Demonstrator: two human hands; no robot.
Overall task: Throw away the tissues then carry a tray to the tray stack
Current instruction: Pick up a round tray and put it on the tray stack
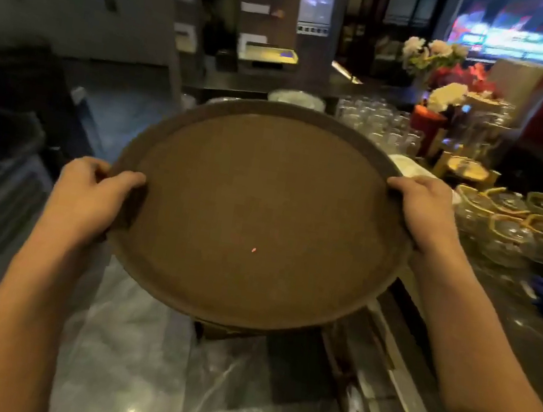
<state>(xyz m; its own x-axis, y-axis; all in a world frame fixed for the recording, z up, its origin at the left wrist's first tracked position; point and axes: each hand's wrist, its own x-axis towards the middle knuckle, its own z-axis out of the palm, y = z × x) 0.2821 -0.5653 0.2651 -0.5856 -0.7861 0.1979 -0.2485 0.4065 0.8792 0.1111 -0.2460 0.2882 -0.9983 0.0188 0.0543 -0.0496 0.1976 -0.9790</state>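
Note:
I hold a large round brown tray (255, 210) level in front of me, above the floor. My left hand (92, 196) grips its left rim, thumb on top of the tray's surface. My right hand (424, 212) grips the right rim in the same way. The tray carries nothing except a tiny pink speck (253, 249) near its middle. No tissues show in view. Just under the tray's near edge, part of another brown thing (222, 332) peeks out; what it is I cannot tell.
A counter on the right holds several clear glasses (377, 123), glass bowls with gold rims (510, 220), flowers (434, 58) and a red vase (427, 122). A white bowl (296, 98) sits beyond the tray. Clear plastic sheeting (128, 342) lies on the tiled floor below. Dark bins (2, 142) stand at left.

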